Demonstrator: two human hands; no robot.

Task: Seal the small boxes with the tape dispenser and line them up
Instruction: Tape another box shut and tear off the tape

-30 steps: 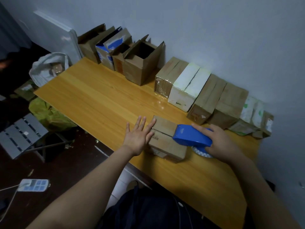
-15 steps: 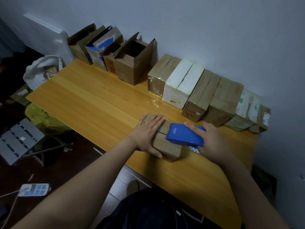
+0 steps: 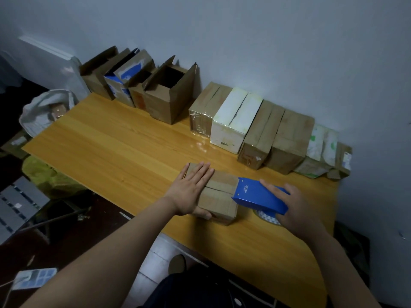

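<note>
Small box (image 3: 220,203): brown cardboard, on the near-centre part of the wooden table (image 3: 111,141), close to the front edge. Top flaps folded down; the seam between them is visible as a dark line.
Tape dispenser (image 3: 258,196): blue, its front edge resting on the right end of the box top, across the seam. Tape roll (image 3: 266,217) shows beneath its body, just beside the box.
Left hand (image 3: 191,190): laid flat on the left part of the box top, fingers straight and together, pressing down; thumb against the near side. Not curled round anything.
Right hand (image 3: 295,207): grasps the dispenser from behind, fingers lying over its blue top.
Sealed boxes (image 3: 289,138): a row along the wall behind, side by side and touching; mostly brown, one white box (image 3: 235,121) among them.
Open boxes (image 3: 169,92): a cluster at the back left of the table against the wall, flaps up.
Off table, left: pale bag (image 3: 44,110); power strip (image 3: 33,277) on the floor.
</note>
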